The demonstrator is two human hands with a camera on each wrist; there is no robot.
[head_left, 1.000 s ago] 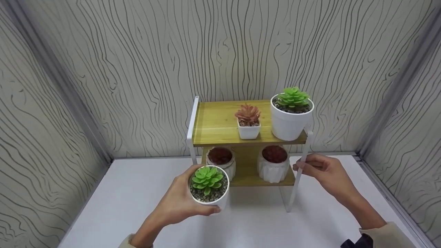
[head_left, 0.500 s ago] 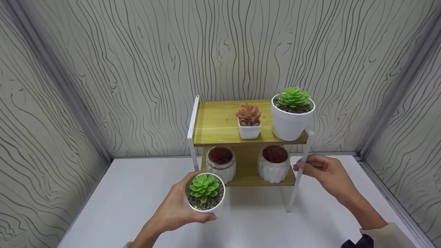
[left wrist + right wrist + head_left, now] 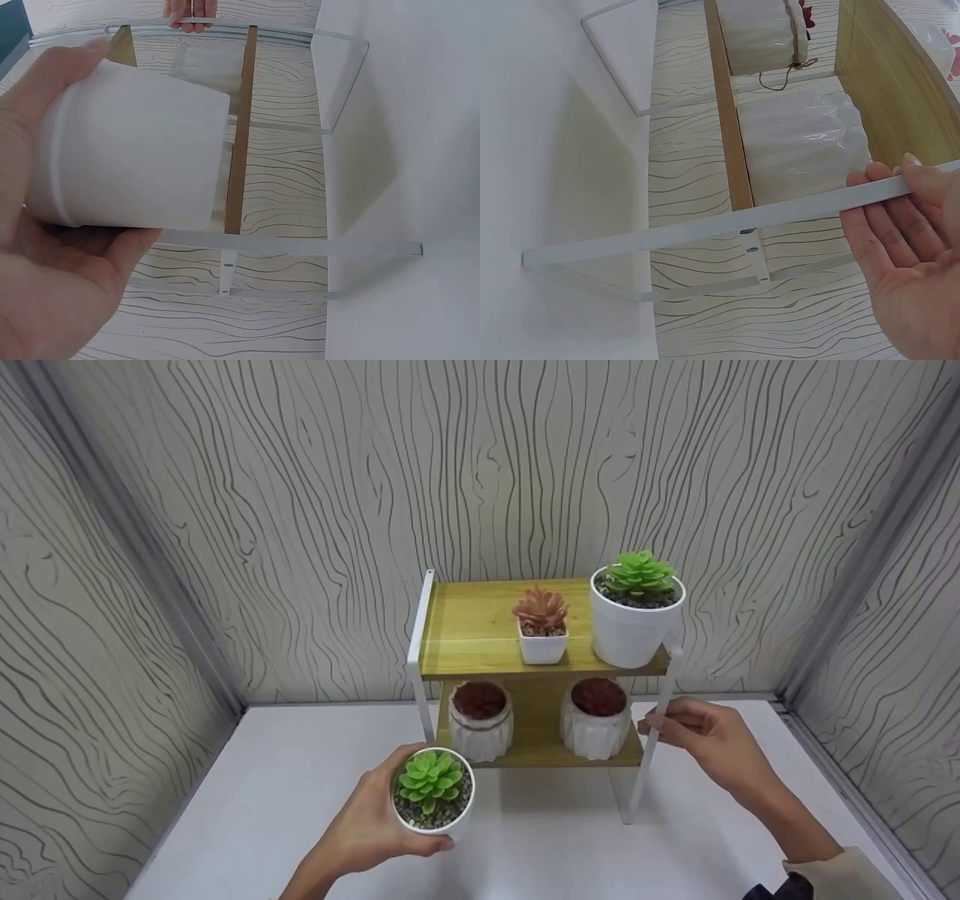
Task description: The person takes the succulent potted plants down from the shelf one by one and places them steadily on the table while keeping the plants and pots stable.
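- The potted green succulent is in our left hand, held off the desk and near the front-left upright; from the middle of the rack it lies at about 7 o'clock.
- We judge it best to carry it level and slowly, so the gravel stays put, with some room left between its wall and the upright; whether they touch we cannot tell.
- The left hand wraps round the side, thumb and fingers parted by the thing's own breadth. That hold looks sure; squeezing harder should gain us little.
- The right hand, at about 4 o'clock, pinches the front-right upright, its thumb and curled fingers almost together with only the thin bar between them. A light, steady touch should be enough to brace the frame; a tug could shift it.
- On the top board, we see a small pink succulent at 12 o'clock and a larger green succulent at 2 o'clock.
- Below, on the lower board, a twine-tied white pot stands at 8 o'clock and a fluted white pot at 4 o'clock.
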